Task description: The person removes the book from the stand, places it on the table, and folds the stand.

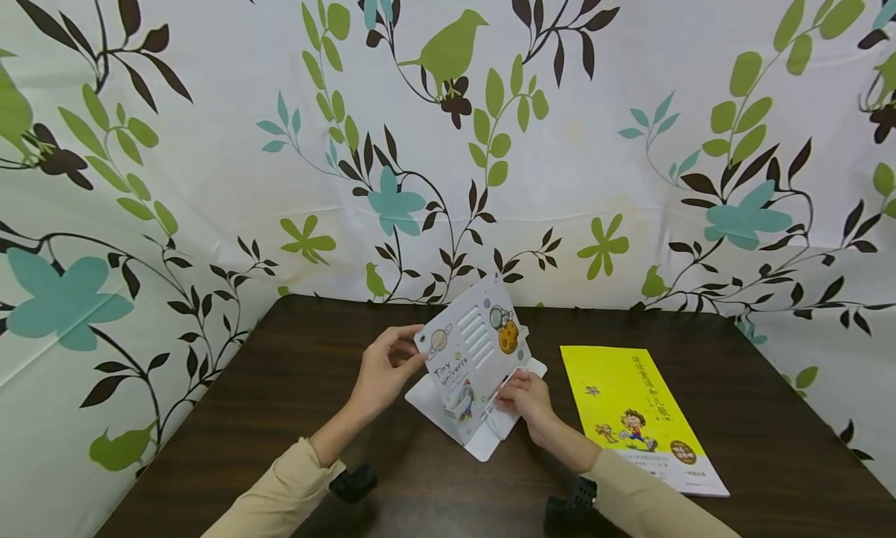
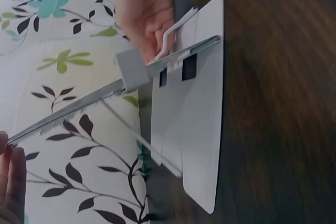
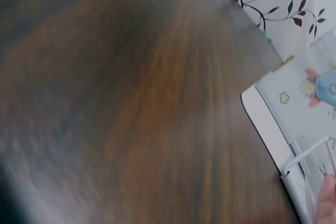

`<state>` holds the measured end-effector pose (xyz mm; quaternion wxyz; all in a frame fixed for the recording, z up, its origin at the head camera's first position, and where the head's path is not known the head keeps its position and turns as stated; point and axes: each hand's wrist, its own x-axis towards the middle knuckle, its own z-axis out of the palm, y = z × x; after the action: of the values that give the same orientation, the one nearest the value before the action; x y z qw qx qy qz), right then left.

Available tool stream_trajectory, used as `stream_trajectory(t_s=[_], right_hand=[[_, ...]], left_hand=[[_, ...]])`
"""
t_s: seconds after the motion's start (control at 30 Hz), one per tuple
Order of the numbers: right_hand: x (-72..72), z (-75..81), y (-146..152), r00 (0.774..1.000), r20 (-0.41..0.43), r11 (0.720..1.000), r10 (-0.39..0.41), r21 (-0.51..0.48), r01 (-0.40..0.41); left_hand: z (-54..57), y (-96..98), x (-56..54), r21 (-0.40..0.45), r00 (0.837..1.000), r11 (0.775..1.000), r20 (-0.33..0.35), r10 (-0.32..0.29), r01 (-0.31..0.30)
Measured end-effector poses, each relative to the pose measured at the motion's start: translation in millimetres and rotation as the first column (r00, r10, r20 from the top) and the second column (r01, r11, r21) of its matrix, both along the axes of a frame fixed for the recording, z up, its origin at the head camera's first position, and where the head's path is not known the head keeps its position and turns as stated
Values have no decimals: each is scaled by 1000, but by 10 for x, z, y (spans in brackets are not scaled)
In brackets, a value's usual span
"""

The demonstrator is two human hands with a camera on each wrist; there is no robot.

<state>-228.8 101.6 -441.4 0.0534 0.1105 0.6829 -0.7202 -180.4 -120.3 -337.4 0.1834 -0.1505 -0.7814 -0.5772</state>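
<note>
1. Dark wood-grain counter (image 1: 294, 413), backed on three sides by a white cloth (image 1: 630, 134) printed with leaves, flowers and birds.
2. Yellow children's book (image 1: 630, 406) lies flat, cover up, to the right of the hands, just beside the right forearm and apart from the stand.
3. White book stand (image 1: 476, 359), printed "Tiny universe" with planets and a rocket, sits mid-counter. Its base plate (image 2: 194, 129) is flat on the wood, and its front panel is tilted up and back.
4. Left hand (image 1: 381, 375): thumb and fingers (image 1: 400, 340) curled round the upper left edge of the panel, pinching it.
5. Right hand (image 1: 528, 398): low at the stand's right front corner, fingers bent onto the white wire page clip (image 2: 176, 32) at the ledge. Left wrist view shows them closed about it.
6. Right wrist view is mostly blurred counter, with only the stand's corner and a fingertip at the frame edge.
</note>
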Motion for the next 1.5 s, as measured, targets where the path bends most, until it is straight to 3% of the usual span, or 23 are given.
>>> stream_trajectory(t_s=[0.27, 0.73, 1.03, 1.33, 1.5], right_hand=[[-113, -17, 87, 999, -6, 997, 50, 51, -50], [-291, -13, 227, 984, -22, 972, 177, 158, -172], [-387, 16, 316, 966, 2, 941, 257, 229, -251], [-383, 143, 345, 948, 39, 912, 316, 264, -315], [-465, 43, 384, 945, 39, 909, 326, 263, -324]], left_hand=[[-55, 135, 88, 41, 998, 999, -60, 23, -21], [-111, 350, 188, 53, 978, 997, -197, 67, -58], [-176, 481, 231, 20, 936, 998, -346, 68, -65], [-215, 557, 243, -6, 909, 997, -412, 64, -73], [-419, 552, 119, -32, 891, 996, -450, 57, -80]])
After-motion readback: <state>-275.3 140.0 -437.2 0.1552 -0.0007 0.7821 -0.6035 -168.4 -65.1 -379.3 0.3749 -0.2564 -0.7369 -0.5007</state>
